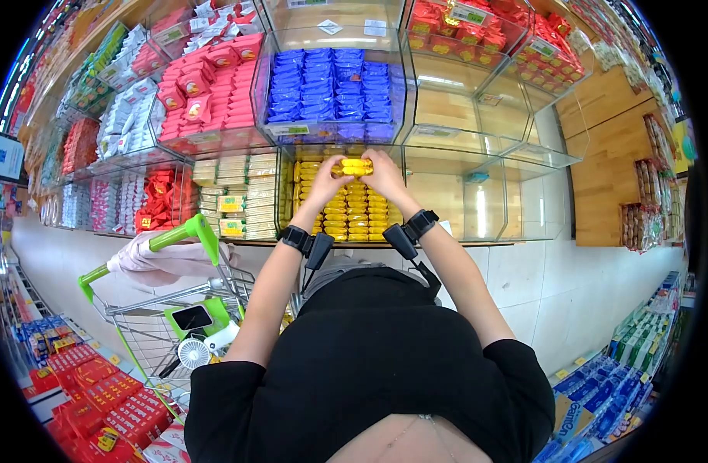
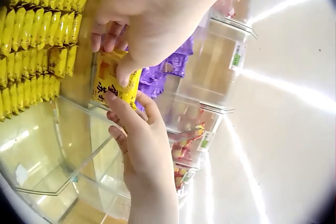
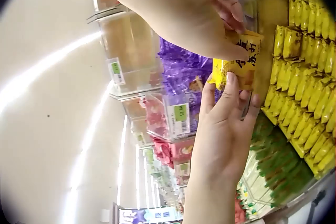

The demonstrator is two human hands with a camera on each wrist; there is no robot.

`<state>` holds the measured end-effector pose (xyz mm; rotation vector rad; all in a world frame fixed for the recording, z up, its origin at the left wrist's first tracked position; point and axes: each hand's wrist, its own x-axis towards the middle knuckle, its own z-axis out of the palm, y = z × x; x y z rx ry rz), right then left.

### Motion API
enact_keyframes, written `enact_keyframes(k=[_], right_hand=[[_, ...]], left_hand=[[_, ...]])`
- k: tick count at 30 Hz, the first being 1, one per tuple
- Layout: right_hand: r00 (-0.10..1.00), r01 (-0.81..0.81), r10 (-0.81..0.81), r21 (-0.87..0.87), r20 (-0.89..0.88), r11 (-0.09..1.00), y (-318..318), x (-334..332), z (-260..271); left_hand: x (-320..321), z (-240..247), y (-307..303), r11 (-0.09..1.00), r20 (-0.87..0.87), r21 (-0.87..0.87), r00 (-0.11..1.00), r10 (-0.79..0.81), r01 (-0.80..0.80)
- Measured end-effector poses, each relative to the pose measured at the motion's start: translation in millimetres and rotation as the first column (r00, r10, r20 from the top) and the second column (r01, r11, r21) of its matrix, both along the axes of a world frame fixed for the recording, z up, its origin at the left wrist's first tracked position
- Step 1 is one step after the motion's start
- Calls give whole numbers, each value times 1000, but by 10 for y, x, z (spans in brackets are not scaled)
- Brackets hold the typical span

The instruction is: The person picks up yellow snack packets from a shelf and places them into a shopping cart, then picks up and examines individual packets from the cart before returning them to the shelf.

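Observation:
A small yellow snack packet (image 1: 357, 167) with dark printed characters is held between both hands, over a bin of matching yellow packets (image 1: 346, 212). My left hand (image 1: 328, 182) pinches one end of it, thumb lying across the printed face in the left wrist view. The other end is gripped by my right hand (image 1: 386, 179), its thumb also on the front of the packet (image 3: 252, 50). Both hands' fingers bend behind the packet, which partly hides them. In the bin, the yellow packets (image 2: 39, 27) stand in neat rows.
Purple-blue packets (image 1: 327, 85) fill the clear bin behind. To the left are pale boxed-looking packs (image 1: 238, 193) and pink packets (image 1: 207, 92). A shopping cart (image 1: 149, 309) with a green handle stands by my left side. Clear bin walls (image 1: 477, 143) rise at right.

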<state>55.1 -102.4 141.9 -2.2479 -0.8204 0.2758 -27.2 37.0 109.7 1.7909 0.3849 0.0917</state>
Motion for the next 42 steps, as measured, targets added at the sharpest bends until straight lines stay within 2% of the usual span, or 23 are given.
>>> enact_keyframes(k=[2,3,4,6,7,8,9,10,11,14,15,17,22,26,30,32,39,42], right_hand=[[998,-11,-1,-173,-68,985,6,23,-131],[998,-15,2,-240,-55,971,8,41,-232],[999,-15,2,-241,-53,971,0,56,-315],[993,-118,92,-443,-79,889,-11,68,-411],[988,-154,148,-482,-51,863,-20,54,-420],[988,-153,147,-484,-51,862,-5,62,-451],[987,-159,149,-566,-64,809,15,72,-516],[986,-164,150,-643,-77,748,43,73,-520],[981,-190,163,-680,-104,708,58,88,-523],[985,-161,153,-700,-75,696,103,98,-553],[987,-129,159,-659,-14,741,94,103,-617],[988,-117,155,-635,4,764,79,147,-878],[991,-72,122,-567,50,821,98,161,-1007],[995,-85,96,-574,-10,815,158,195,-1154],[995,-98,81,-552,-54,828,170,210,-1195],[996,-71,32,-548,-80,833,171,214,-1255],[986,-83,-5,-523,-165,848,237,219,-1164],[987,-77,-9,-512,-163,856,262,216,-1127]], left_hand=[[1,-278,-34,995,-64,-96,997,-32,26],[-8,-333,-71,991,-142,-129,988,-67,48],[-55,-141,-140,963,-304,-268,949,-88,3],[-64,-263,-166,939,-413,-344,900,-140,-11],[-62,-334,-169,938,-412,-346,900,-141,-11],[-56,-407,-172,918,-444,-389,889,-110,-80],[-40,-478,-170,891,-478,-429,874,-84,-149],[-7,-573,-136,890,-478,-431,874,-87,-147],[30,-669,-92,856,-513,-493,846,-141,-156],[78,-668,-46,804,-581,-573,770,-262,-159],[108,-637,-41,793,-613,-591,722,-319,-151],[87,-740,-93,773,-601,-614,729,-326,-160],[95,-878,-104,707,-572,-688,724,-387,-165],[131,-935,-107,714,-580,-681,717,-388,-164],[160,-883,-135,677,-577,-708,718,-389,-202],[163,-967,-139,603,-523,-773,732,-436,-194],[181,-1096,-153,567,-504,-797,746,-435,-207],[190,-1166,-139,550,-454,-821,760,-465,-153]])
